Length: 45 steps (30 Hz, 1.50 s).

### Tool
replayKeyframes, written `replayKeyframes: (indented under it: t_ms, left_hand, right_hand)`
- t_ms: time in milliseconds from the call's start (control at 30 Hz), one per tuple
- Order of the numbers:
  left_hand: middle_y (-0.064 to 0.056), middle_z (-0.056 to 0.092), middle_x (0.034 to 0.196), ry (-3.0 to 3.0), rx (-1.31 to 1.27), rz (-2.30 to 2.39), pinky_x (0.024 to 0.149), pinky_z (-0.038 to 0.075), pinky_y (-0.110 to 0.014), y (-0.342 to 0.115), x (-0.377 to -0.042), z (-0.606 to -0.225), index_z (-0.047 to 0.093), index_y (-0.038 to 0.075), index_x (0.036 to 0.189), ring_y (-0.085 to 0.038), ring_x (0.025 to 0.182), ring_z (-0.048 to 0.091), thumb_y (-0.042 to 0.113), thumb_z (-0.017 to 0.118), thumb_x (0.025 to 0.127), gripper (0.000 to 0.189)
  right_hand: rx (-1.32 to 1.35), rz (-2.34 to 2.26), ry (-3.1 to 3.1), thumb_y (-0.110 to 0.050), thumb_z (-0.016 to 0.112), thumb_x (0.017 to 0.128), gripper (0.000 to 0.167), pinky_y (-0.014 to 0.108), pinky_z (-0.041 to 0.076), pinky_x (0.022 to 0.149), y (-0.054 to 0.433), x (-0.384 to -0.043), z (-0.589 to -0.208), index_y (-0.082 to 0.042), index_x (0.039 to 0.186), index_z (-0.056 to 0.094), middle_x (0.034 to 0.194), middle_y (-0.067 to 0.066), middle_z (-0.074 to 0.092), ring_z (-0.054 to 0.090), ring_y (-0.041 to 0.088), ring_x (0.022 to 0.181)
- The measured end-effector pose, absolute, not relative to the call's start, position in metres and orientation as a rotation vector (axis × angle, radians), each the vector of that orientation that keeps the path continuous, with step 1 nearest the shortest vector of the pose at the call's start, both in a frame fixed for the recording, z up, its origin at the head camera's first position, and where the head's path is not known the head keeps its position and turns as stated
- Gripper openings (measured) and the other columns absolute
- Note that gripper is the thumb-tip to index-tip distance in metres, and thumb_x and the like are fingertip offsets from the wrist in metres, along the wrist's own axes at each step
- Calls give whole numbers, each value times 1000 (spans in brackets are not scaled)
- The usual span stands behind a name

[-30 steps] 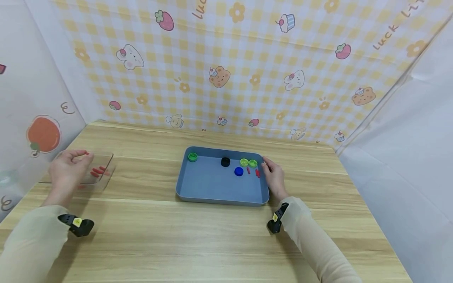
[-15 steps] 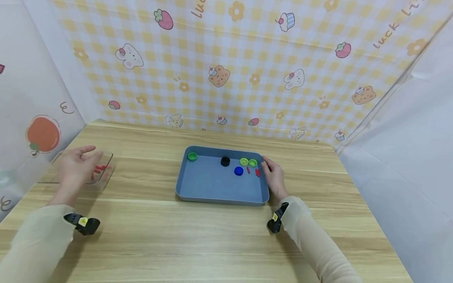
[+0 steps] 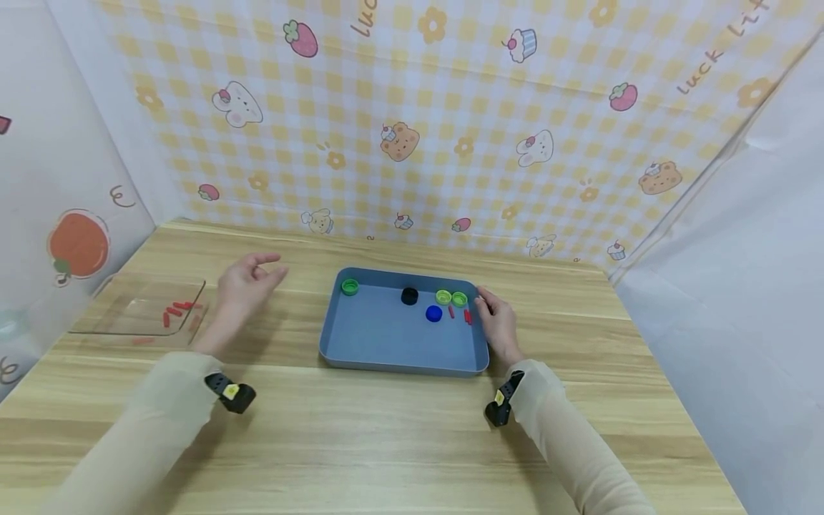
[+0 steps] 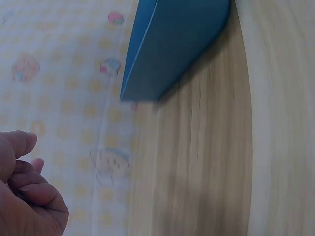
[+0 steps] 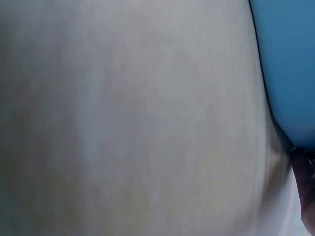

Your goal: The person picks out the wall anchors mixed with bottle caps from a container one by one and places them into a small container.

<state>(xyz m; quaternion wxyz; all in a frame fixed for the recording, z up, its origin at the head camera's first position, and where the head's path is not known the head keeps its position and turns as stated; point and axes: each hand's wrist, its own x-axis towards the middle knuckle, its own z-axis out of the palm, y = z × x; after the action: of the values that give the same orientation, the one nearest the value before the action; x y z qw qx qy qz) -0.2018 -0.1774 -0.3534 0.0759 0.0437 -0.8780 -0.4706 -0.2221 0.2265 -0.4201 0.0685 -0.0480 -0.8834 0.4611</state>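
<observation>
The left hand is hovering loosely curled, holding nothing; the right hand is gripping the blue rectangular plastic tray at its right rim

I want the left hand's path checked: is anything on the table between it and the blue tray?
Nothing visible. The left hand hovers over bare wooden table, left of the blue tray; the clear dish lies on its other side.

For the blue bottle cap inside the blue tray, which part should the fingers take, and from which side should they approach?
Probably the round side wall of the blue cap, pinched across its width from straight above. It lies flat and low on the blue tray floor, so the raised tray wall hinders a sideways approach. The space on its left is free; small red pieces lie close on its right, near the right hand.
</observation>
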Motion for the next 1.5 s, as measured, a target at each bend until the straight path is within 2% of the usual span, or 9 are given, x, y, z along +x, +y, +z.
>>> replayKeyframes:
  t_ms: [233,500,833,1100,1300,1500]
  left_hand:
    - [2,48,66,-2622,25,-1559,44,35,-22,-123,-214,-362,58,6,123,-7,50,41,27,61,91,38]
    - [3,40,59,-2589,-46,-1671,44,29,-22,-77,-220,-374,60,5,119,-10,48,36,24,64,90,35]
    - [3,39,59,-2595,-99,-1700,46,30,-22,-53,-218,-379,61,3,118,-12,49,37,23,64,90,34]
    - [2,43,59,-2641,-118,-1651,49,32,-26,-35,-218,-384,63,8,117,-13,49,39,25,65,89,33]
    - [1,43,59,-2642,-140,-1709,48,32,-25,-19,-219,-390,63,7,117,-13,49,40,25,65,89,34]
    - [1,45,58,-2652,-146,-1679,50,32,-25,-2,-219,-394,65,9,112,-13,49,40,24,67,88,29]
  right_hand:
    - [-157,1400,-2665,-14,48,99,37,40,42,99,228,-221,-421,-3,134,50,136,16,51,50,27,124]
    - [-169,1403,-2654,-15,49,99,37,40,43,98,227,-222,-421,-4,133,52,134,16,53,52,26,122]
    - [-144,1419,-2643,-15,48,99,37,40,40,102,228,-224,-423,-3,134,51,136,15,51,47,27,127]
    - [-140,1409,-2633,-13,49,98,36,41,41,100,228,-224,-423,-3,133,52,135,16,52,49,27,125]
    - [-131,1384,-2633,-12,49,98,36,41,43,98,229,-225,-424,-3,133,53,133,16,54,52,28,122]
    - [-133,1371,-2637,-12,50,98,36,41,44,97,229,-225,-424,-2,132,53,132,17,54,52,29,121]
